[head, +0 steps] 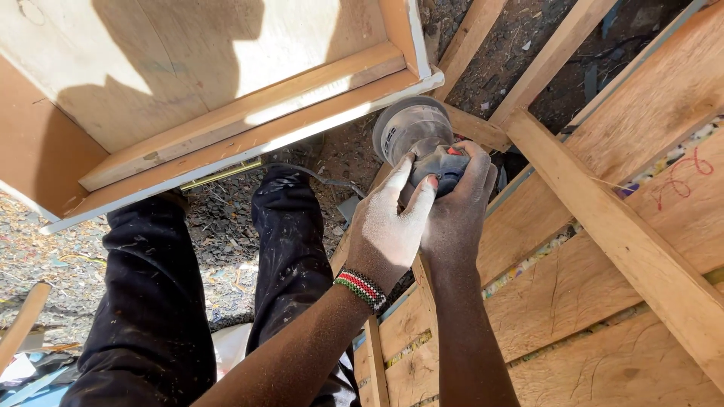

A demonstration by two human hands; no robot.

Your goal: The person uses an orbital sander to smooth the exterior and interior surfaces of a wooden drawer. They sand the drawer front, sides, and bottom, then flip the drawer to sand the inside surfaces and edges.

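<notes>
Dark, littered ground (226, 226) shows between raw timber frames in the head view. A grey power sander (413, 132) sits just under the lower edge of a plywood box (188, 68). Both hands grasp it from below: the dusty left hand (388, 226), with a beaded wristband (360, 288), and the right hand (460, 203) wrapping its rear body.
</notes>
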